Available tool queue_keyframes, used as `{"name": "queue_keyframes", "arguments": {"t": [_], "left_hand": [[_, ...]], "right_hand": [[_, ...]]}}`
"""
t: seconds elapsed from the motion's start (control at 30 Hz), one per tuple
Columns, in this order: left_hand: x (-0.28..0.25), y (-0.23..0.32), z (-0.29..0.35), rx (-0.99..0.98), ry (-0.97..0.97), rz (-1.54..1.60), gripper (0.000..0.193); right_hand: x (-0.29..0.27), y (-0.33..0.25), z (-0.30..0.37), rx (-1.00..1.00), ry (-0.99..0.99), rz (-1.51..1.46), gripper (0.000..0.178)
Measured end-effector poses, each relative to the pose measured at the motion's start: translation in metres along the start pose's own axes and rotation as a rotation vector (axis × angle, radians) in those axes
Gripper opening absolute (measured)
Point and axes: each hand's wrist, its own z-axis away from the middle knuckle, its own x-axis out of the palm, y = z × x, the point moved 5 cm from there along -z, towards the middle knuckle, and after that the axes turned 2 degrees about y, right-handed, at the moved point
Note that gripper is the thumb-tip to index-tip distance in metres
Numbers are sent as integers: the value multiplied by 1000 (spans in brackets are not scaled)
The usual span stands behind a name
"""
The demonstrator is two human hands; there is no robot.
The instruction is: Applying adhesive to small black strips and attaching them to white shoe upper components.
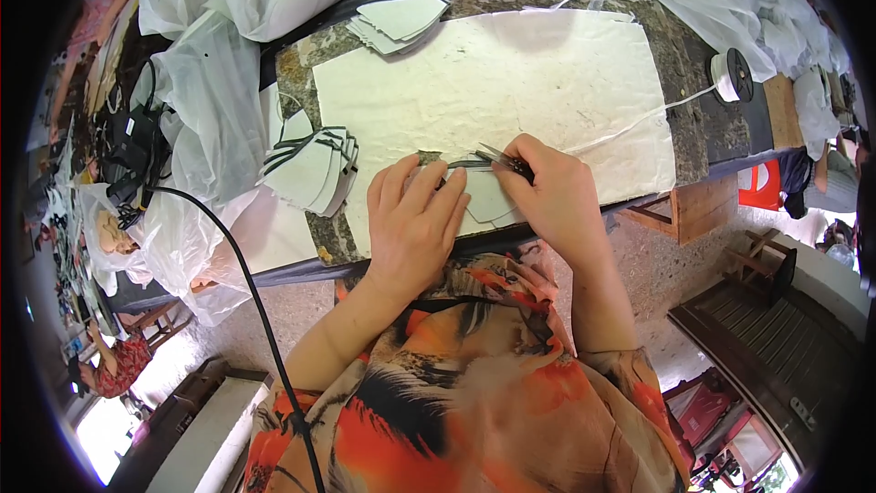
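My left hand (412, 219) lies palm down, fingers stretched over a white curved piece with a dark edge, pressing it near the board's front edge. My right hand (557, 184) is closed round small dark-handled scissors (497, 157), whose pointed metal blades reach left towards my left fingertips. Between my hands a white piece (490, 199) shows below a dark strip; part of it is under my fingers. Left of my hands lies a fanned stack of white pieces with dark edging (313, 173). Another stack of white pieces (399, 20) sits at the board's far left.
A white sheet (511, 64) covers the worn board (689, 110). White tape (630, 117) runs from a spool (727, 76) at the right towards my right hand. Translucent plastic (214, 91) heaps at the left and back. A black cable (239, 260) hangs at the left. A wooden stool (671, 217) stands right.
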Motion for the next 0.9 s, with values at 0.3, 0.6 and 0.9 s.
{"name": "queue_keyframes", "arguments": {"t": [0.3,0.6,0.9], "left_hand": [[6,2,-4,48,-51,97,35],[4,2,-5,61,-94,32,40],[2,10,-15,134,-106,-6,43]], "right_hand": [[-2,10,2,10,2,-83,17],[-2,11,3,-41,7,-93,17],[-7,17,6,-10,-33,-87,17]]}}
